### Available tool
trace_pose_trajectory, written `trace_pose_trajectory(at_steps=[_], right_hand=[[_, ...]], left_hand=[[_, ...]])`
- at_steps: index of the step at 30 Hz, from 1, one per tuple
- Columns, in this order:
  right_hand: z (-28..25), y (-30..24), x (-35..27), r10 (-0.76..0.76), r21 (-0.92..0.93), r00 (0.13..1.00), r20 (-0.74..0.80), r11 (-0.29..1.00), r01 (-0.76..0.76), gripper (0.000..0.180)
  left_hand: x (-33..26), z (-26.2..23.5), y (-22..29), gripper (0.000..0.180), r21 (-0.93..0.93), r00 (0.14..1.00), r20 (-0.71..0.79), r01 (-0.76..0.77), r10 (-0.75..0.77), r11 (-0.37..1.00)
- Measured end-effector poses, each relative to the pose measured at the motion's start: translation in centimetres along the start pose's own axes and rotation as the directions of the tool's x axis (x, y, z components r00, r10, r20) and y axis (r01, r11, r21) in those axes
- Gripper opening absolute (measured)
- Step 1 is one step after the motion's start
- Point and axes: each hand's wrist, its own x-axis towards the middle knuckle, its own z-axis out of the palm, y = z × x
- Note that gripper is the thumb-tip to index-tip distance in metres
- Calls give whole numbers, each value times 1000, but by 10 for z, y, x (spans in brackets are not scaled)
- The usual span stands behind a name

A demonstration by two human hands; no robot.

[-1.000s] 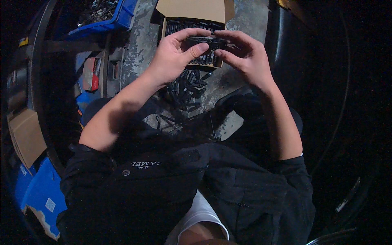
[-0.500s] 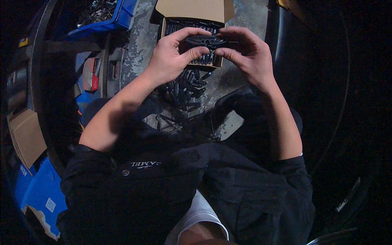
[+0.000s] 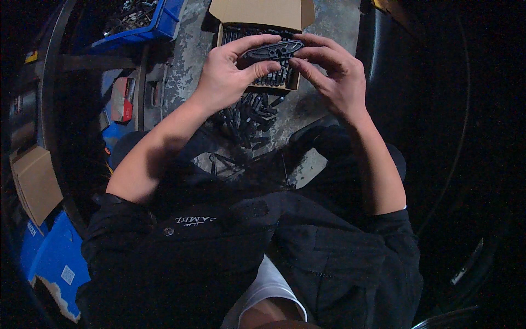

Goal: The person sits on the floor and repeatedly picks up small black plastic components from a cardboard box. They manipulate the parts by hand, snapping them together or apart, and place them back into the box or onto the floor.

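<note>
A slim black folding knife (image 3: pixel 273 51), by its curved shape and cut-outs, is held level between my two hands. Thumb and fingers of my left hand (image 3: pixel 227 71) pinch its left end. My right hand (image 3: pixel 338 74) grips the right end between thumb and forefinger, its other fingers curled above. Directly beneath, an open cardboard box (image 3: pixel 299 83) holds rows of similar black pieces, partly hidden by my hands. A loose heap of black pieces (image 3: pixel 249 118) lies on the floor at the box's near side.
A blue bin (image 3: pixel 169 22) of small metal parts stands at the upper left. Below it is a red and grey box (image 3: pixel 124 100). Further left are a brown carton (image 3: pixel 37 183) and a torn blue box (image 3: pixel 57 260). A dark curved surface (image 3: pixel 392 60) rises on the right.
The folding knife has tilted, its right end now higher, and shows more of its flat side. My right fingers have shifted and spread a little along its end.
</note>
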Motion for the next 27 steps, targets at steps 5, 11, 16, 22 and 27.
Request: trace_pose_trajectory(at_steps=[5, 11, 16, 22, 27], right_hand=[[-2, -5, 0, 21, 9, 1000, 23, 1000, -22, 15], [-3, -4, 2, -9, -4, 999, 45, 1000, 9, 15], [-4, -7, 1, 20, 28, 998, 56, 999, -22, 14], [-1, -8, 0, 26, 0, 999, 44, 1000, -26, 16], [-2, -9, 0, 28, -20, 998, 56, 999, -27, 16]], left_hand=[[0, -3, 0, 47, -58, 997, 44, 67, -65, 996], [0, -6, 2, 49, 17, 995, 76, 59, -60, 998], [1, -9, 2, 49, 62, 993, 110, 25, -32, 998], [1, -11, -1, 52, 118, 991, 134, -4, -12, 993], [2, -12, 5, 52, 200, 987, 159, -39, 7, 979]])
